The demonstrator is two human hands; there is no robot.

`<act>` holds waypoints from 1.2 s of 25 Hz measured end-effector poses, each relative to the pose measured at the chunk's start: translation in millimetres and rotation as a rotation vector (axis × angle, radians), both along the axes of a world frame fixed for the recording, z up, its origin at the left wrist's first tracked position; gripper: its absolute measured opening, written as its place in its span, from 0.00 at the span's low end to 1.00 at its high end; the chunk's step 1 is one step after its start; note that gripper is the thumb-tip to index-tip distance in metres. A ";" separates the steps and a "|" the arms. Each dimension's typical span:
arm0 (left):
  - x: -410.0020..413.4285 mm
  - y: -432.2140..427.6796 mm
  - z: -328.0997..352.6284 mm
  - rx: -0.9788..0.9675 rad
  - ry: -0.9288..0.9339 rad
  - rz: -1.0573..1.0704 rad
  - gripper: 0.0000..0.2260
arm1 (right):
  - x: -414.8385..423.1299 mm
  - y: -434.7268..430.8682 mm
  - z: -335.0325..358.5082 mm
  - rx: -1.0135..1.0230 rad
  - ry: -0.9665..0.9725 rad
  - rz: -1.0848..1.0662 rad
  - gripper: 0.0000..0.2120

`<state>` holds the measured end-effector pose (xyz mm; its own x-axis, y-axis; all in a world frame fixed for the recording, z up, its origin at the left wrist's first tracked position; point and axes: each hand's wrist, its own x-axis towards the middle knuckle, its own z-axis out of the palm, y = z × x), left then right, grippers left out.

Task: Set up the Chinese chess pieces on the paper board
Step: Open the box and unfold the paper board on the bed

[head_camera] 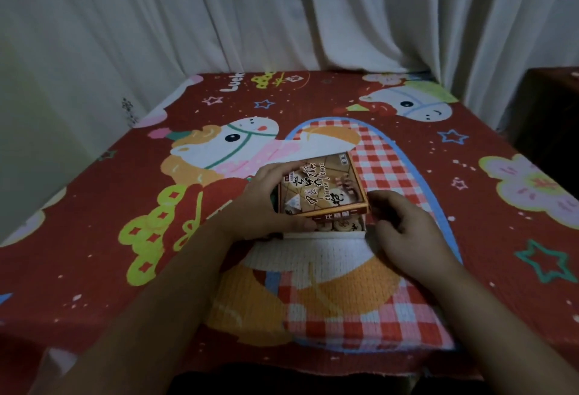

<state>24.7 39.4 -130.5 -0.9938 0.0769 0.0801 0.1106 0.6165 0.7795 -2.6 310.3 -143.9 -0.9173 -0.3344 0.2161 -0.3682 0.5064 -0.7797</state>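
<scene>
A small Chinese chess box sits at the middle of the table. Its printed lid (322,187) is raised at the near edge, and a few pale round wooden pieces (340,224) show in the gap above the white rim of the box bottom (326,234). My left hand (266,203) grips the lid's left side, thumb under its near edge. My right hand (404,225) rests against the box's right near corner, fingers curled on it. No paper board is in view.
The table is covered by a red cloth (94,206) printed with cartoon horses, stars and a checkered patch. White curtains (282,12) hang behind the far edge. A dark piece of furniture (551,112) stands at the right.
</scene>
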 end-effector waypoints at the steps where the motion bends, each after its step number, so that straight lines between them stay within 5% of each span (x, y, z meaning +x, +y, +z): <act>1: 1.8 -1.9 2.4 0.044 0.011 0.022 0.45 | -0.5 0.2 -0.9 0.001 0.000 -0.002 0.22; 10: 24.8 -65.0 2.2 0.092 0.015 0.360 0.46 | -1.5 -1.0 -4.5 0.067 0.087 -0.021 0.19; 18: 50.4 -116.1 -7.7 -0.116 0.031 0.527 0.48 | -1.4 -2.9 -4.6 0.098 0.104 -0.019 0.18; 25: 58.3 -135.4 -13.0 -0.491 -0.107 0.675 0.53 | -2.8 -2.2 -6.6 0.119 0.114 -0.011 0.17; 30: 58.6 -130.9 -9.7 -0.461 -0.162 0.688 0.57 | -3.7 -2.2 -7.8 0.138 0.125 0.000 0.17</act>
